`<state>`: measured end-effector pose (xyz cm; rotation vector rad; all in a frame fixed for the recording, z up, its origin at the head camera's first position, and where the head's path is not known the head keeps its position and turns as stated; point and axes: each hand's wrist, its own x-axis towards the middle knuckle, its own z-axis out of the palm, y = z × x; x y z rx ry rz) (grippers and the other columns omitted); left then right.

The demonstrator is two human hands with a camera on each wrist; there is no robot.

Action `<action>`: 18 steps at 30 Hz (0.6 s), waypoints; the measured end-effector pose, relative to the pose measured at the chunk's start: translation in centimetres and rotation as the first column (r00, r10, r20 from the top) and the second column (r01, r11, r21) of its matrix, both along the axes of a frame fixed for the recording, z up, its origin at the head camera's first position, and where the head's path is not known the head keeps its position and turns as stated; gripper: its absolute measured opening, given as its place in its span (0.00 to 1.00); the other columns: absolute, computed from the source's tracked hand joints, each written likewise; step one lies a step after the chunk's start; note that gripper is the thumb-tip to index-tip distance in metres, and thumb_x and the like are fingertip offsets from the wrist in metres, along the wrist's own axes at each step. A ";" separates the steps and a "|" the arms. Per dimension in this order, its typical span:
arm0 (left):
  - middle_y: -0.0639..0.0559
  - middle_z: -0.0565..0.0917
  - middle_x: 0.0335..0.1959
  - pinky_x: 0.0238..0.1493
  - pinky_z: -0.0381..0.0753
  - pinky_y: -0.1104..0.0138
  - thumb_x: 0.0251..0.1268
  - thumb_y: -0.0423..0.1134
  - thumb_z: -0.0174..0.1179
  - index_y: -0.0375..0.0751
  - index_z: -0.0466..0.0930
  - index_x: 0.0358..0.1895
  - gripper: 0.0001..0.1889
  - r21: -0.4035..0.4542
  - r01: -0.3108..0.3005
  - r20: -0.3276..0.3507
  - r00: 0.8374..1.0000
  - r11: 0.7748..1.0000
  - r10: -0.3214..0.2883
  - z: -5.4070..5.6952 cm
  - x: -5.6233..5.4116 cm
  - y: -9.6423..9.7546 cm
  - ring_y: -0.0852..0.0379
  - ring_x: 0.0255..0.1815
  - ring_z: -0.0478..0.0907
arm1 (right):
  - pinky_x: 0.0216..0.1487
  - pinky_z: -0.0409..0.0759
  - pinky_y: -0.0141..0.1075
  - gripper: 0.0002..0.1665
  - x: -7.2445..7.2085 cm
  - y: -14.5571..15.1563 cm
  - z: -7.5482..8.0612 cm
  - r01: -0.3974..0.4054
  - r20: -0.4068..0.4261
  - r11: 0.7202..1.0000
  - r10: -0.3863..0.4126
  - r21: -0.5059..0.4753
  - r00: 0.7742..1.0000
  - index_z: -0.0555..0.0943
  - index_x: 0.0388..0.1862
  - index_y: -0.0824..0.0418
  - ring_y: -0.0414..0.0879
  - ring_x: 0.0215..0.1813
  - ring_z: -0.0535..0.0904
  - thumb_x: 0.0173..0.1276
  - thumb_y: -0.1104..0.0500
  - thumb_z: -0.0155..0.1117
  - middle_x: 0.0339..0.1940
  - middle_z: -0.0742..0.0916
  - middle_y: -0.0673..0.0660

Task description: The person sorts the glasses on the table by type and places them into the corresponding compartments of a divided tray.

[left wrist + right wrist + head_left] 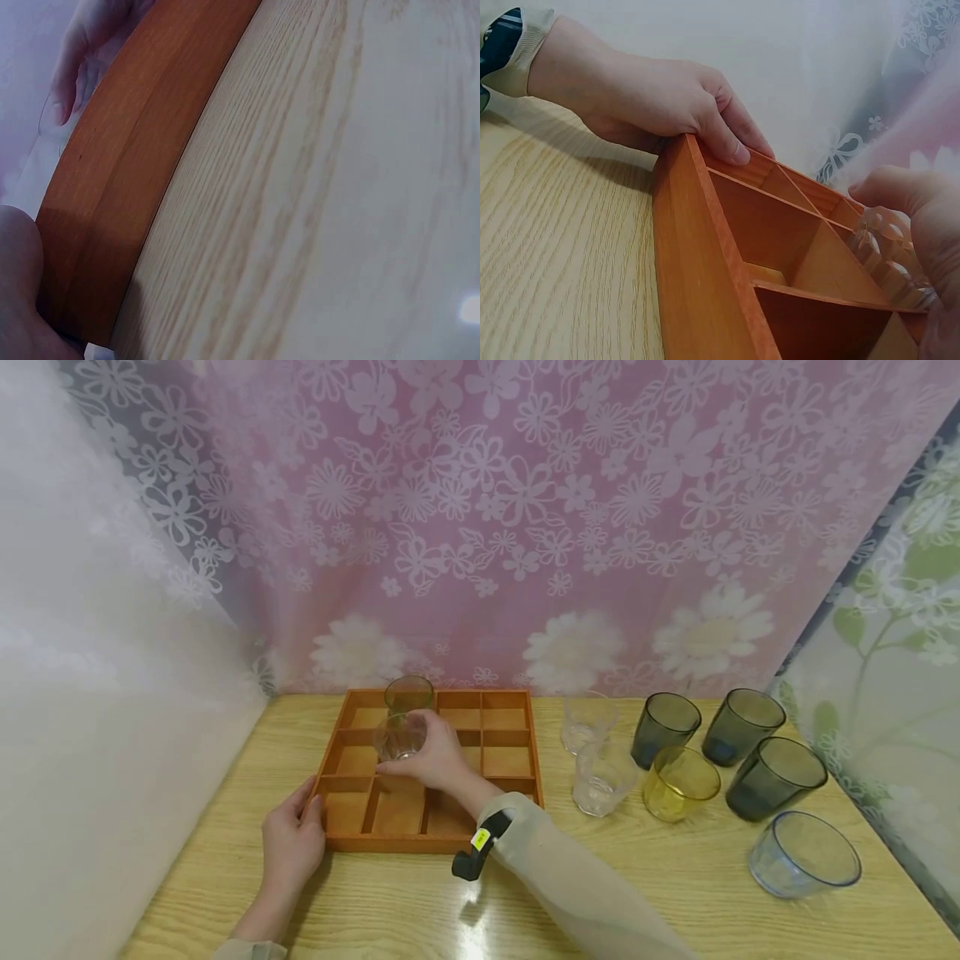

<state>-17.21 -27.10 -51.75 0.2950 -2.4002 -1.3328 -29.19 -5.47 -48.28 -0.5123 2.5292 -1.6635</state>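
A person's right hand (441, 753) hides one side of a clear glass tumbler (394, 742), which partly screens a green-tinted tumbler (409, 691) behind. The right sleeve (581, 881), cropped by the bottom edge, covers the front right corner of a divided wooden box (390, 843). Lettering on a yellow label (481, 839) is too small to read; the left wrist view crops the left hand (19, 289).

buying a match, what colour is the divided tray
The tray is orange-brown; head view shows it best.
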 end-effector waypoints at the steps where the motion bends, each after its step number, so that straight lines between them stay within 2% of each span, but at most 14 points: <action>1: 0.30 0.80 0.65 0.59 0.73 0.71 0.80 0.28 0.55 0.25 0.75 0.71 0.21 0.000 0.001 0.002 1.000 1.000 -0.001 0.1 0.0 0.0 0.39 0.68 0.76 | 0.65 0.80 0.45 0.56 0.0 0.0 0.0 -0.001 -0.002 1.000 0.001 0.000 1.000 0.74 0.73 0.63 0.53 0.65 0.78 0.48 0.51 0.92 0.66 0.82 0.57; 3: 0.29 0.80 0.65 0.59 0.73 0.72 0.81 0.28 0.55 0.25 0.75 0.71 0.21 0.004 0.004 0.003 1.000 1.000 -0.004 0.1 0.1 0.0 0.39 0.68 0.75 | 0.65 0.80 0.45 0.56 0.0 0.1 0.1 -0.005 -0.003 1.000 0.005 0.000 1.000 0.73 0.73 0.63 0.53 0.65 0.78 0.48 0.50 0.92 0.66 0.82 0.57; 7: 0.28 0.79 0.64 0.52 0.68 0.85 0.80 0.27 0.55 0.23 0.75 0.71 0.21 0.017 0.011 -0.002 1.000 1.000 -0.011 0.3 0.1 0.2 0.38 0.67 0.76 | 0.65 0.79 0.43 0.56 0.0 0.4 0.2 -0.017 0.009 1.000 0.017 0.004 1.000 0.73 0.73 0.63 0.52 0.66 0.78 0.48 0.49 0.92 0.67 0.81 0.56; 9: 0.27 0.79 0.64 0.49 0.66 0.89 0.80 0.27 0.55 0.23 0.75 0.70 0.21 0.018 0.012 -0.005 1.000 1.000 -0.012 0.3 0.1 0.3 0.38 0.67 0.76 | 0.65 0.79 0.43 0.56 0.1 0.6 0.4 -0.023 0.014 1.000 0.023 0.008 1.000 0.73 0.73 0.62 0.52 0.66 0.78 0.48 0.49 0.92 0.68 0.81 0.56; 18: 0.27 0.81 0.62 0.48 0.67 0.89 0.79 0.26 0.55 0.23 0.76 0.69 0.20 0.001 0.004 -0.030 1.000 1.000 -0.004 0.0 0.1 0.1 0.38 0.65 0.77 | 0.67 0.79 0.46 0.57 0.4 1.5 1.0 -0.032 0.035 0.999 0.033 -0.004 0.999 0.73 0.76 0.60 0.54 0.69 0.77 0.50 0.50 0.91 0.68 0.81 0.54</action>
